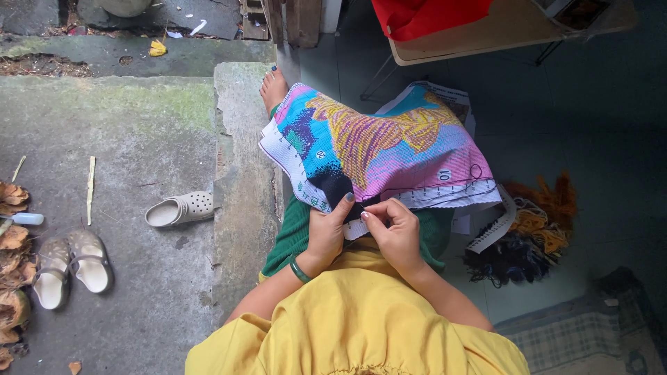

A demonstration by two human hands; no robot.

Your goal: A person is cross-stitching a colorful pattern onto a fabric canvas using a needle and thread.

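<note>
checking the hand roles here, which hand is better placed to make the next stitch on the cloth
Probably the right hand: its fingertips pinch together at the near edge of the cross-stitch cloth, right by the dark stitched patch. The left hand has its grip on that edge, thumb on top, steadying it.

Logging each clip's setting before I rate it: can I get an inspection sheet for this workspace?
Surface: no table in use; the cross-stitch canvas lies over the person's lap, above a concrete step.
Job's things: the multicoloured canvas, partly stitched, and dark thread at its near edge.
Clutter: a pile of yarn skeins on the floor to the right; sandals and slippers to the left.
Hands: left hand grips the canvas edge; right hand pinches at the same edge, fingers closed.
Cables: nothing seen.
Surroundings: dry leaves at far left, a folding table with red cloth above, a checked mat at lower right.
</note>
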